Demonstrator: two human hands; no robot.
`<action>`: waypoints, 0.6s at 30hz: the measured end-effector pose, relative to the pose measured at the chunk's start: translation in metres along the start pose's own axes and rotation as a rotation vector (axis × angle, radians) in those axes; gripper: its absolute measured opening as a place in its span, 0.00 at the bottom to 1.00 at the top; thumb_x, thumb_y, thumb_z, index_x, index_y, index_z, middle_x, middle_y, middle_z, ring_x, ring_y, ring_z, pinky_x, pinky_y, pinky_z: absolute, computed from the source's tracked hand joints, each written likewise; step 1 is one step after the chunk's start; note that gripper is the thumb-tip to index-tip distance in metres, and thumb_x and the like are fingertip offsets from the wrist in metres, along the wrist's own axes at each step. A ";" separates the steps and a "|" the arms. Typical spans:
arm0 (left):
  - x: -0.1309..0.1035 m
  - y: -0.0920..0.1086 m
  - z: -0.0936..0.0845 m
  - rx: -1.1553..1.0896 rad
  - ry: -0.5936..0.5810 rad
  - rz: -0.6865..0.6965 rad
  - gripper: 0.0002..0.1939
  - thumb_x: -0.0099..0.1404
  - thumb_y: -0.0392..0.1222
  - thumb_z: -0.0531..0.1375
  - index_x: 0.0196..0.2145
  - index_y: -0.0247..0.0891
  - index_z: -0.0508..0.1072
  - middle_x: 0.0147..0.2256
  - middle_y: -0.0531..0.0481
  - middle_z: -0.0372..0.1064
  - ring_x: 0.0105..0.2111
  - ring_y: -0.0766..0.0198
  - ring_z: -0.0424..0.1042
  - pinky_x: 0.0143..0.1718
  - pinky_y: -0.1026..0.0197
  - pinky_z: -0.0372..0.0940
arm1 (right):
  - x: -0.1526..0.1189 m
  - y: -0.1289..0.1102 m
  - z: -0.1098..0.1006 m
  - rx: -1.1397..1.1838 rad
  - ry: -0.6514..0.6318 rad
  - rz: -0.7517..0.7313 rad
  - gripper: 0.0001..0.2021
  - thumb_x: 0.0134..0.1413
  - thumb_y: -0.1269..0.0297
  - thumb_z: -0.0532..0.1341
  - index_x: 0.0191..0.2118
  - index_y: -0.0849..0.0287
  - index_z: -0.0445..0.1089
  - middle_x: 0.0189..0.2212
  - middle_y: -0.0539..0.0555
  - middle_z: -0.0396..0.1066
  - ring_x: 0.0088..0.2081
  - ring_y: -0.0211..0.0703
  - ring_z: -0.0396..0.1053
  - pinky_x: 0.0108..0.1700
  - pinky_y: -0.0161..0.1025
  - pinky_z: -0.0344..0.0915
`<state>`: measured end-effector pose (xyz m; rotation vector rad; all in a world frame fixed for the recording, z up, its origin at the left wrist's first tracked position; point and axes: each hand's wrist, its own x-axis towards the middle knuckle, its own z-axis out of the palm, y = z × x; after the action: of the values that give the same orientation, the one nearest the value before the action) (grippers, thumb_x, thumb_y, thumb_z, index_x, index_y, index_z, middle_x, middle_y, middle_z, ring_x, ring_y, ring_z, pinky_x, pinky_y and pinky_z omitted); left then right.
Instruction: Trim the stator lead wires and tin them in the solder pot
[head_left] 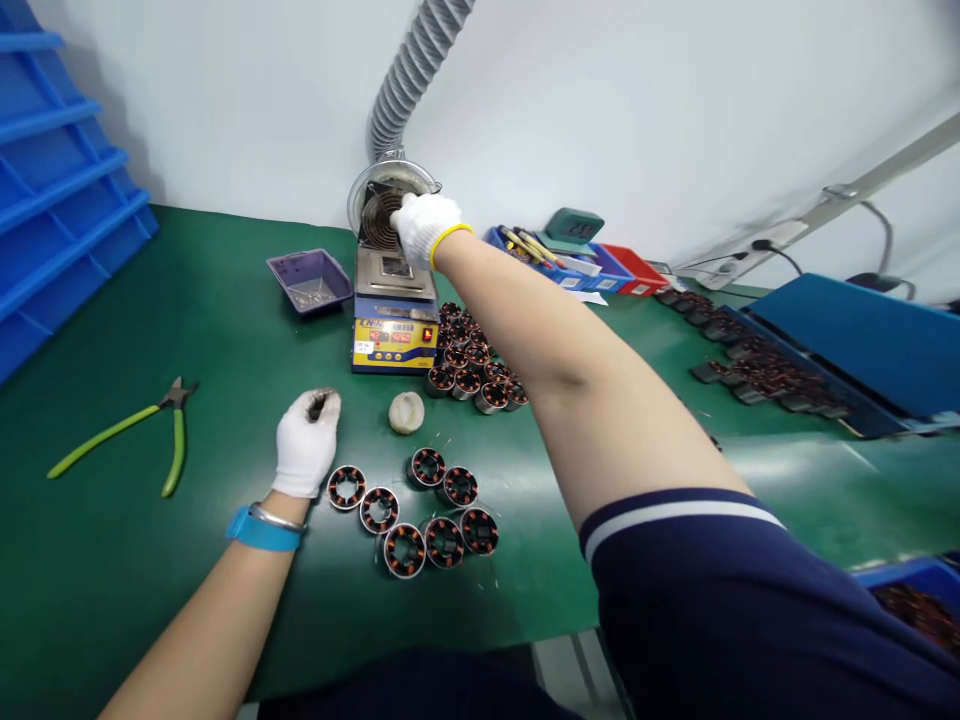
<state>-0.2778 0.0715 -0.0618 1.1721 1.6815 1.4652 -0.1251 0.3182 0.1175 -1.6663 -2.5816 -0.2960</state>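
My right hand (424, 226), in a white glove, reaches far forward and grips the round clear hood (373, 205) of the fume hose above the solder pot (394, 318). My left hand (306, 442), also gloved, rests on the green mat with its fingers closed on a small dark part (318, 403). Several wound motor stators (420, 510) lie loose on the mat just right of my left hand. A small white lump (406, 411) sits beyond them.
Green-handled cutters (142, 430) lie at the left. A purple tray (310, 279) stands left of the solder pot, a pile of stators (472, 360) to its right. Blue bins (52, 170) stack at far left. More stators (757, 365) line the right side beside a blue board (862, 340).
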 end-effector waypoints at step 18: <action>0.000 -0.001 0.000 0.019 -0.034 0.028 0.18 0.57 0.55 0.60 0.34 0.37 0.77 0.35 0.42 0.78 0.37 0.53 0.76 0.44 0.53 0.71 | -0.045 0.020 -0.025 0.572 0.061 0.226 0.17 0.56 0.50 0.63 0.40 0.60 0.74 0.34 0.56 0.74 0.38 0.48 0.74 0.38 0.42 0.72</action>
<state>-0.2776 0.0719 -0.0625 1.2286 1.6662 1.4412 -0.0897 0.2815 0.1375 -1.6553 -2.1167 0.3630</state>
